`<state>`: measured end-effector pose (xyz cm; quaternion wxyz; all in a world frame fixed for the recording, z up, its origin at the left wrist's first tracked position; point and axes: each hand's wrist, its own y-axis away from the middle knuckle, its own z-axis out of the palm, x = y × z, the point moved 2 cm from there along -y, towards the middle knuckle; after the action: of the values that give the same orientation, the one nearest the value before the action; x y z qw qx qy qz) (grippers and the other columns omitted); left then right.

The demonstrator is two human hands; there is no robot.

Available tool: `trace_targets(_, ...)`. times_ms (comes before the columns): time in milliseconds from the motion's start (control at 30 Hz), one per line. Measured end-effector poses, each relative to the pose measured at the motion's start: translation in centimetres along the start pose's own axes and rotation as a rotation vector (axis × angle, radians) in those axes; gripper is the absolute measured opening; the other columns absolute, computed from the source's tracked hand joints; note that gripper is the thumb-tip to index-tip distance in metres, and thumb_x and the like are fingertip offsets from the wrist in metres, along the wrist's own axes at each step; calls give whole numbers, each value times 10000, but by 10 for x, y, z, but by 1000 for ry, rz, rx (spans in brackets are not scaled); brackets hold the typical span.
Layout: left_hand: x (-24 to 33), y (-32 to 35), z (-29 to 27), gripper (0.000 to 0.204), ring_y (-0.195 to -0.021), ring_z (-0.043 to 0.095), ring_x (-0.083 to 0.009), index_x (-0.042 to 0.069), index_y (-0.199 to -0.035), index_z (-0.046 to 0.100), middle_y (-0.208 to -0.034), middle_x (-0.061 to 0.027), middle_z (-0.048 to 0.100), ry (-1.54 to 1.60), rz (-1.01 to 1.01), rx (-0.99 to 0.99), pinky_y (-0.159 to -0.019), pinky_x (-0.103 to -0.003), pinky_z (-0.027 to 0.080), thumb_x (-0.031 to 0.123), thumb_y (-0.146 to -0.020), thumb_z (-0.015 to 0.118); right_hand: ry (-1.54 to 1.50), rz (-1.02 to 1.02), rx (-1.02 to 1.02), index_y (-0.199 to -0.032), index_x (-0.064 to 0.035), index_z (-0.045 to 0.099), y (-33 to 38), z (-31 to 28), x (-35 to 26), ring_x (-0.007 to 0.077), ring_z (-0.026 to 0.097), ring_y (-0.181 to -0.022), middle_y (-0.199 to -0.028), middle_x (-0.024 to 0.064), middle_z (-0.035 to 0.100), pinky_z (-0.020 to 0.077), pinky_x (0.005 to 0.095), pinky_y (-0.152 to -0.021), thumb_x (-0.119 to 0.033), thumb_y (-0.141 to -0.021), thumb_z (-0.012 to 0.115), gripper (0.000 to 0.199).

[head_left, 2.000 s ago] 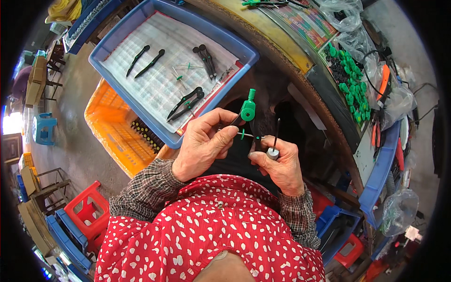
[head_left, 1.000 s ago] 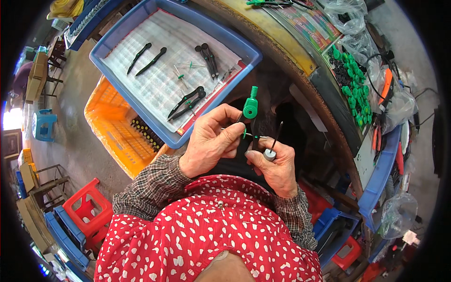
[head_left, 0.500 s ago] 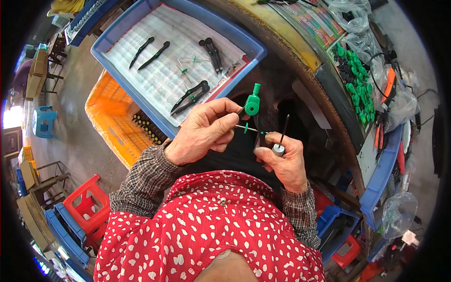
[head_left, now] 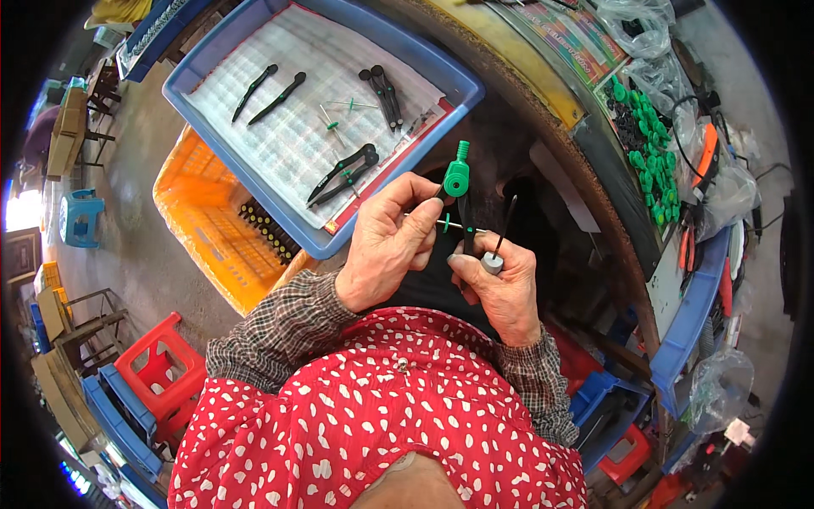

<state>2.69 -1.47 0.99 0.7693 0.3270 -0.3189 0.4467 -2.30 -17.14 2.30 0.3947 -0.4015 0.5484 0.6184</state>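
In front of my lap is a drawing compass [head_left: 456, 181] with a green ribbed head and black legs, head pointing away from me. My left hand [head_left: 383, 250] is closed round one leg, fingers pinched near the head. A thin metal cross rod with a green adjusting wheel [head_left: 447, 222] spans between the legs. My right hand [head_left: 502, 293] pinches the other leg near the rod's end. That same hand also keeps a thin black-shafted tool with a grey round end [head_left: 492, 263], its shaft pointing up. Fingers hide the lower legs.
A blue tray [head_left: 318, 242] lined with white sheeting carries several black compass parts and rods with green wheels. Below it stands an orange crate [head_left: 191, 216]. On the bench at right lies a pile of green heads [head_left: 649, 161], beside an orange-handled tool [head_left: 706, 148]. A red stool [head_left: 161, 365] stands left.
The green head has moved slightly away and turned more upright. My right hand has shifted a little left, closer to my left hand, and the second leg shows more plainly.
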Motion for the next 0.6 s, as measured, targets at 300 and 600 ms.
trace_targets(300,-13,-4,4,134,-569,341,-20,74,-1107,479,-791,37,436,-30,70,50,-453,-172,260,138,-998,522,-65,-25,30,-956,-9,647,-7,9,5,-10,460,-534,-681,-50,584,346,156,-461,-108,-902,670,115)
trace_targets(600,-4,-6,12,212,-615,483,-68,23,-1131,465,-906,-10,522,40,-14,-56,-488,-192,442,122,-971,562,-90,-36,112,-836,-12,630,-2,-2,-4,30,512,-526,-692,12,620,380,170,-446,-107,-873,693,120)
